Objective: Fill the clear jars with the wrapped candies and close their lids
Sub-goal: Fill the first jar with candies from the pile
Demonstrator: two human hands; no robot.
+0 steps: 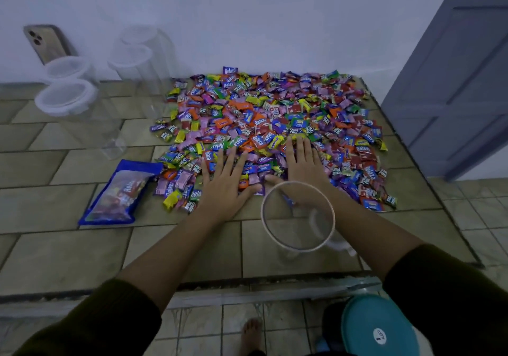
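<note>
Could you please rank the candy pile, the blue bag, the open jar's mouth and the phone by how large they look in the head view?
1. candy pile, by far.
2. blue bag and open jar's mouth: about alike; the jar is nearer the camera, so unranked.
3. phone, smallest, though farthest away.

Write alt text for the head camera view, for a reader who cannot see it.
A person's left hand and right hand rest flat on the near edge of a spread of wrapped candies on a tiled counter. An open clear jar stands by the right wrist; four lidded jars stand back left.
</note>
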